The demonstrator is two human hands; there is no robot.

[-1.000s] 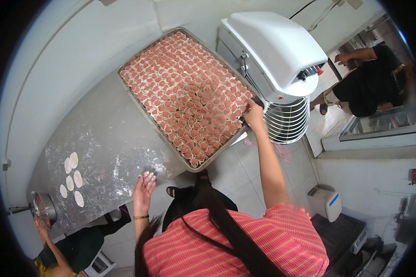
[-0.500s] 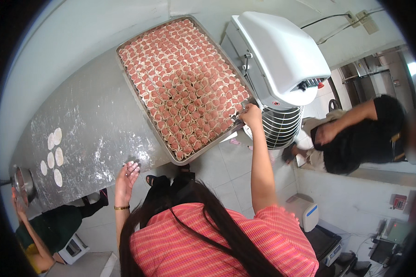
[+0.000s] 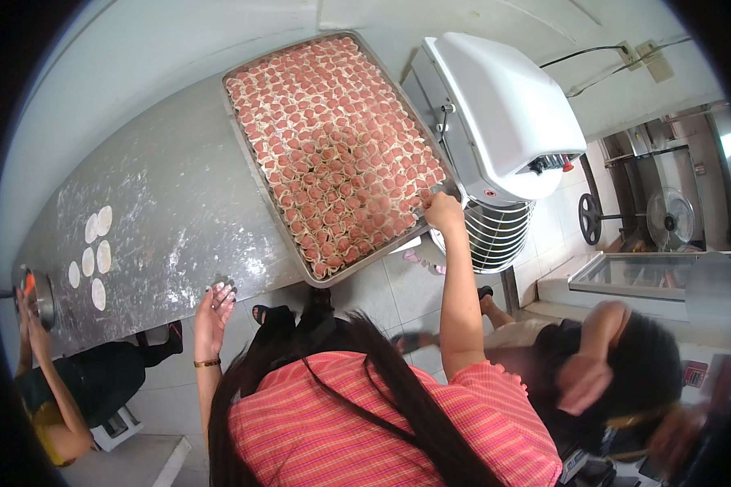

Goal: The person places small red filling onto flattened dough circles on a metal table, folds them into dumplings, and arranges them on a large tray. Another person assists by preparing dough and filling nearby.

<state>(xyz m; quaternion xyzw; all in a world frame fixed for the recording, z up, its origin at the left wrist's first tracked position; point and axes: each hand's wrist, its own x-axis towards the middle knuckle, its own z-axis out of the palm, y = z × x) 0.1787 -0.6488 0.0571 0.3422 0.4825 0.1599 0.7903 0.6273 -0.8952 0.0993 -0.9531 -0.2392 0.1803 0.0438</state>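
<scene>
A large rectangular metal tray [image 3: 273,203] lies on the steel table, packed with rows of open-topped dumplings [image 3: 333,154] showing pink filling. My right hand [image 3: 444,213] is closed at the tray's near right corner. Something small and grey shows by its fingertips, but I cannot make out what it is. At the table's near edge, beside a floury patch, my left hand [image 3: 212,318] is held palm up with its fingers loosely apart, and nothing shows in it. Several round, pale dough wrappers [image 3: 103,257] lie on the table to the left.
A white mixer [image 3: 503,122] with a wire guard stands right of the tray. At the table's left end a co-worker's hands [image 3: 34,321] are at a metal bowl [image 3: 44,296]. Another person [image 3: 625,365] in dark clothes is close on my right. A wall borders the table's far side.
The person on the right has come nearer, toward the lower right. My view has shifted slightly, while my right hand stays at the tray's corner. The co-worker's hands have moved at the bowl.
</scene>
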